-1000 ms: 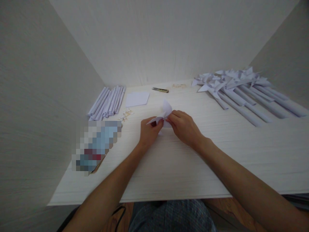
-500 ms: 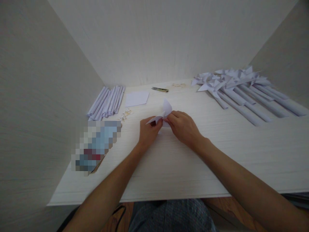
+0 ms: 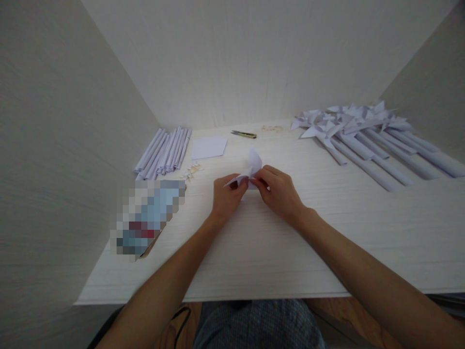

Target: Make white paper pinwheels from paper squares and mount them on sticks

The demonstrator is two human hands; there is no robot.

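A white paper pinwheel head (image 3: 255,158) with curled blades is held between my hands above the middle of the table. My left hand (image 3: 228,195) is closed on its left side, thumb near the centre. From the right, the fingertips of my right hand (image 3: 278,191) pinch at the pinwheel's middle. Whether a small piece sits between those fingertips is hidden. One blade stands upright past my fingers and another points left over my left hand.
Rolled paper tubes (image 3: 163,152) lie at left, beside paper sheets (image 3: 209,147). Small pale pieces (image 3: 192,170) lie in front; more pale bits (image 3: 271,129) lie behind. Thread snips (image 3: 243,134) rest near the back wall. Finished paper pinwheels (image 3: 348,126) pile up at right. A blurred flat object (image 3: 152,218) lies front left.
The fingers of my right hand have shifted slightly at the pinwheel's centre, opening a small gap between thumb and forefinger. The whole view has moved a little; both hands still grip the paper.
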